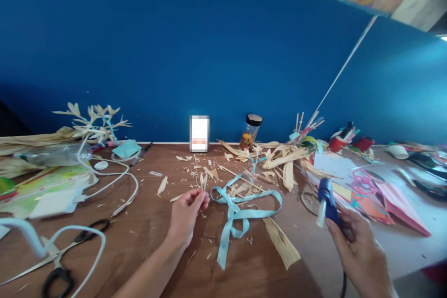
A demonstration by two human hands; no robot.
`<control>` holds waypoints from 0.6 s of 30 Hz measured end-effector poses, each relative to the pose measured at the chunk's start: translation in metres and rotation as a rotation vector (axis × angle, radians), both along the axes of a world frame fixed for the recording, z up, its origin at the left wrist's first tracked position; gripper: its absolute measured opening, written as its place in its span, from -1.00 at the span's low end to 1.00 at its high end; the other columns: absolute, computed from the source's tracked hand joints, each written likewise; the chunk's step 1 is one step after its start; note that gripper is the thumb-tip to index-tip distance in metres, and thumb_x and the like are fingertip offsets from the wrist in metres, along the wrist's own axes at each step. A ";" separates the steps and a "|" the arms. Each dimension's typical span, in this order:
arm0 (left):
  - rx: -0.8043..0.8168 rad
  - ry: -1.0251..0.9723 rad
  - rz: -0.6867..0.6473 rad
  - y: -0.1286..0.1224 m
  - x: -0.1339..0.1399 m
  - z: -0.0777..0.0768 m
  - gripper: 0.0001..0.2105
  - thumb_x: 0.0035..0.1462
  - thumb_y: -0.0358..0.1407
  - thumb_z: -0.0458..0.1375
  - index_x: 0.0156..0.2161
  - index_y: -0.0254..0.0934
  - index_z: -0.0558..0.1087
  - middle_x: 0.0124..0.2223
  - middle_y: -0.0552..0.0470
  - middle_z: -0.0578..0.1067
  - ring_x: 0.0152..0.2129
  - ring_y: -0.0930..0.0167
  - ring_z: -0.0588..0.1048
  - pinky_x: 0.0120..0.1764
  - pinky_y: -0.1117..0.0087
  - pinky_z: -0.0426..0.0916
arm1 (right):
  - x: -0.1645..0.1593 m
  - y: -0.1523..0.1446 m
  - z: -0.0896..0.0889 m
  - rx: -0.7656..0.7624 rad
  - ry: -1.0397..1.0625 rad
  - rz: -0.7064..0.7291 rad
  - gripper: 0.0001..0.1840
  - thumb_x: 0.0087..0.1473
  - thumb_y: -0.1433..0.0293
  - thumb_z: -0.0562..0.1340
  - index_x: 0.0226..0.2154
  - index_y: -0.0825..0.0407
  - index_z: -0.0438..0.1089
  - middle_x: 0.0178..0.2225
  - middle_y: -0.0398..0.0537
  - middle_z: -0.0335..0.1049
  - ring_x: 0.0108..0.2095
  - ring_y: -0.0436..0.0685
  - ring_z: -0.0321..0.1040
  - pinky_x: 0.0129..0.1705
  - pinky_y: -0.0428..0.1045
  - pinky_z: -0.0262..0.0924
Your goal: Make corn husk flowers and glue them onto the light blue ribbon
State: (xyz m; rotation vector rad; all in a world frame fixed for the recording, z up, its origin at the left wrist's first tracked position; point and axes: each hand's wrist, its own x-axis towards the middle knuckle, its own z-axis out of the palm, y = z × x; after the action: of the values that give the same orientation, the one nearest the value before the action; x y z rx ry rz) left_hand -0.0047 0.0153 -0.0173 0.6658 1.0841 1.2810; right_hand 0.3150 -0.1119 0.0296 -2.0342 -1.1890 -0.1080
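Between the thumb and fingers of my left hand (188, 214) is a small dried corn husk flower (203, 182), its pale pointed pieces standing up. My right hand (363, 251) is wrapped round a blue hot glue gun (327, 198) at the right, with a pale tip showing and a dark cord hanging below. Just right of my left hand, a light blue ribbon (244, 214) lies in loose loops. A strip of dried husk (282, 242) sticks out from under it, and small husk scraps are scattered around.
Black-handled scissors (57, 256) lie open at the left front, near a white cable (101, 242). Finished-looking husk flowers (99, 116) stand at the back left. A phone (199, 134) and a black-lidded jar (250, 131) stand by the blue partition. Coloured paper (401, 205) lies right.
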 end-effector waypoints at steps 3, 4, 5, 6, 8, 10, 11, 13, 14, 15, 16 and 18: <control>-0.008 -0.001 0.006 0.000 0.000 0.001 -0.72 -0.20 -0.31 0.28 -0.33 -0.39 0.40 -0.48 0.03 0.51 -0.53 0.54 0.46 -0.39 0.55 0.37 | -0.028 0.006 0.013 0.144 0.350 0.078 -0.49 -0.19 0.10 0.21 -0.18 0.04 0.26 -0.34 0.01 0.40 -0.35 0.20 0.37 -0.31 0.04 0.28; -0.007 -0.004 0.003 0.000 0.000 0.001 -0.73 -0.20 -0.31 0.27 -0.33 -0.39 0.40 -0.48 0.03 0.51 -0.53 0.54 0.46 -0.39 0.55 0.37 | -0.039 0.009 0.015 0.170 0.533 0.145 -0.55 -0.17 0.11 0.21 -0.24 0.03 0.29 -0.39 -0.03 0.40 -0.38 0.17 0.37 -0.34 0.01 0.29; -0.007 -0.007 -0.004 0.000 0.000 0.001 -0.74 -0.19 -0.31 0.27 -0.33 -0.39 0.39 -0.47 0.03 0.51 -0.53 0.54 0.46 -0.40 0.55 0.37 | -0.050 0.013 0.016 0.215 0.721 0.201 -0.60 -0.14 0.12 0.21 -0.26 0.02 0.29 -0.41 -0.07 0.40 -0.41 0.14 0.37 -0.38 -0.01 0.29; -0.011 -0.010 -0.011 0.000 0.000 0.001 -0.74 -0.17 -0.30 0.26 -0.33 -0.38 0.39 -0.46 0.02 0.51 -0.53 0.54 0.46 -0.42 0.55 0.37 | -0.060 0.017 0.016 0.251 0.887 0.231 -0.64 -0.13 0.14 0.22 -0.29 0.00 0.29 -0.43 -0.10 0.40 -0.43 0.11 0.36 -0.43 -0.04 0.29; -0.024 -0.006 -0.023 -0.001 -0.001 0.001 -0.75 -0.16 -0.29 0.25 -0.33 -0.36 0.38 -0.45 0.02 0.51 -0.55 0.53 0.46 -0.46 0.54 0.37 | -0.080 0.023 0.015 0.258 1.124 0.273 -0.70 -0.12 0.20 0.24 -0.31 -0.01 0.28 -0.43 -0.14 0.39 -0.45 0.07 0.35 -0.49 -0.09 0.28; -0.029 0.001 -0.025 -0.001 -0.001 0.001 -0.75 -0.16 -0.28 0.25 -0.33 -0.35 0.37 -0.46 0.02 0.52 -0.57 0.53 0.45 -0.49 0.54 0.37 | -0.097 0.028 0.015 0.214 1.256 0.352 -0.74 -0.08 0.23 0.23 -0.30 -0.01 0.28 -0.40 -0.13 0.38 -0.43 0.06 0.34 -0.53 -0.11 0.25; -0.024 0.001 -0.025 -0.001 0.000 0.001 -0.75 -0.16 -0.28 0.26 -0.33 -0.35 0.37 -0.46 0.02 0.52 -0.57 0.53 0.45 -0.49 0.55 0.37 | -0.104 0.029 0.015 0.197 1.295 0.389 -0.75 -0.05 0.23 0.21 -0.30 -0.01 0.28 -0.39 -0.13 0.38 -0.42 0.05 0.33 -0.53 -0.12 0.24; -0.010 -0.004 -0.024 -0.001 0.000 0.001 -0.74 -0.16 -0.28 0.26 -0.32 -0.35 0.39 -0.47 0.02 0.52 -0.56 0.54 0.46 -0.46 0.55 0.37 | -0.113 0.031 0.016 0.179 1.337 0.455 -0.79 0.00 0.24 0.18 -0.32 0.00 0.27 -0.40 -0.14 0.35 -0.42 0.04 0.31 -0.53 -0.13 0.22; -0.007 -0.008 -0.023 -0.001 0.000 0.001 -0.74 -0.17 -0.29 0.27 -0.32 -0.36 0.40 -0.47 0.02 0.52 -0.55 0.53 0.46 -0.45 0.54 0.38 | -0.117 0.031 0.016 0.175 1.346 0.485 -0.82 0.02 0.24 0.15 -0.34 0.00 0.26 -0.43 -0.15 0.33 -0.43 0.03 0.30 -0.52 -0.14 0.21; -0.006 -0.014 -0.021 -0.001 0.000 0.001 -0.73 -0.18 -0.30 0.27 -0.31 -0.36 0.40 -0.47 0.01 0.52 -0.54 0.53 0.46 -0.43 0.54 0.38 | -0.120 0.032 0.017 0.165 1.349 0.524 -0.84 0.05 0.24 0.13 -0.38 0.00 0.25 -0.46 -0.16 0.31 -0.45 0.02 0.28 -0.51 -0.13 0.20; -0.009 -0.022 -0.021 -0.001 0.000 0.002 -0.72 -0.19 -0.31 0.28 -0.30 -0.37 0.41 -0.47 0.00 0.53 -0.53 0.52 0.47 -0.42 0.53 0.38 | -0.123 0.033 0.017 0.153 1.346 0.566 -0.82 0.08 0.24 0.09 -0.43 0.00 0.24 -0.50 -0.17 0.29 -0.47 0.01 0.26 -0.50 -0.13 0.19; -0.024 -0.044 -0.018 -0.001 0.000 0.003 -0.73 -0.20 -0.32 0.28 -0.32 -0.39 0.42 -0.47 -0.01 0.53 -0.53 0.52 0.47 -0.42 0.53 0.39 | -0.130 0.035 0.017 0.119 1.311 0.635 -0.72 0.12 0.22 0.02 -0.51 0.02 0.20 -0.56 -0.18 0.23 -0.52 0.00 0.22 -0.49 -0.11 0.18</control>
State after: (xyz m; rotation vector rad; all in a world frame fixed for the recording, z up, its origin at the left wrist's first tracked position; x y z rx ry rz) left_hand -0.0043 0.0147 -0.0146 0.6255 1.0542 1.2595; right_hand 0.1855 -0.0773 0.0471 -1.0658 -0.7993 1.2211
